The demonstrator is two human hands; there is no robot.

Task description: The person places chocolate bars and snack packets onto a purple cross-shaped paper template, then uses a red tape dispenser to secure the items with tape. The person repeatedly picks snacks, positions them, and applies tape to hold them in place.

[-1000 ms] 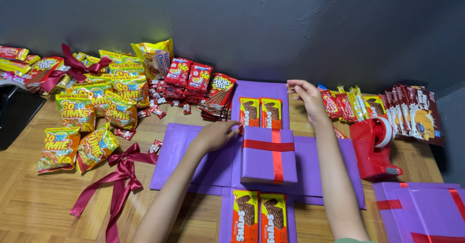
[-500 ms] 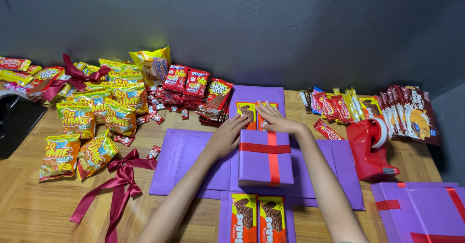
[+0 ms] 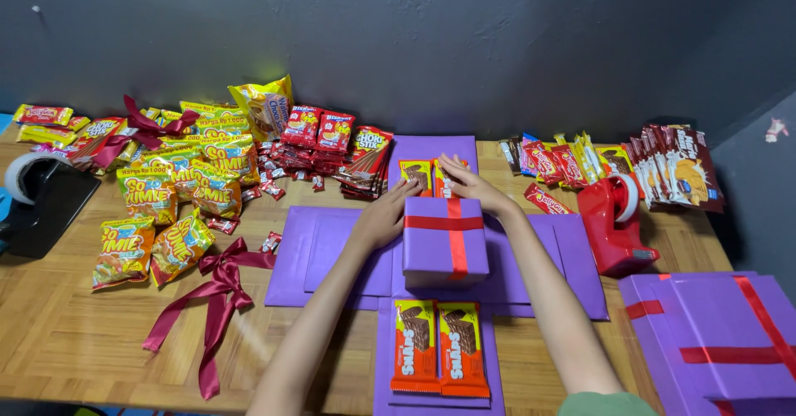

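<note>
A small purple box with a red ribbon cross (image 3: 445, 239) stands at the middle of an unfolded purple card cross (image 3: 323, 254). My left hand (image 3: 383, 215) rests with fingers spread against the box's left far corner. My right hand (image 3: 466, 181) lies flat behind the box, over two snack bars (image 3: 416, 173) stuck on the far flap. Neither hand grips anything. Two more orange and red snack bars (image 3: 439, 345) lie side by side on the near flap.
Yellow snack bags (image 3: 149, 192) and red packets (image 3: 319, 130) crowd the left. A dark red ribbon bow (image 3: 217, 287) lies on the wooden table. A red tape dispenser (image 3: 613, 221) and more packets (image 3: 672, 163) sit right. Purple lids (image 3: 721, 333) fill the near right corner.
My right hand came back from the packets on the right to the far side of the box. My left hand shifted up along the box's left corner.
</note>
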